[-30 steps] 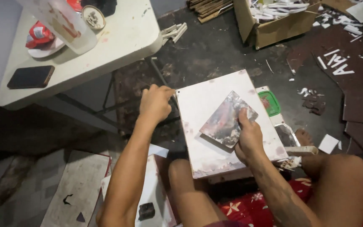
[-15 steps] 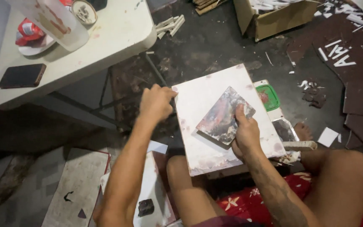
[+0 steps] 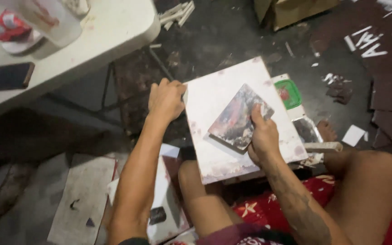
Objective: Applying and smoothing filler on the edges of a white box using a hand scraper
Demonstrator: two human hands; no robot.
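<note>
On the white board [image 3: 214, 149], right hand [image 3: 263, 138] presses down on the stained square tile [image 3: 239, 119]; left hand [image 3: 166, 99] grips the board's far-left edge. Likely rubbing step; next needs steady pressure.

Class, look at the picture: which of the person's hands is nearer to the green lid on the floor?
Right. The right hand presses a stained scraper on the white board, just left of the green lid; the left hand grips the board's far left edge.
</note>
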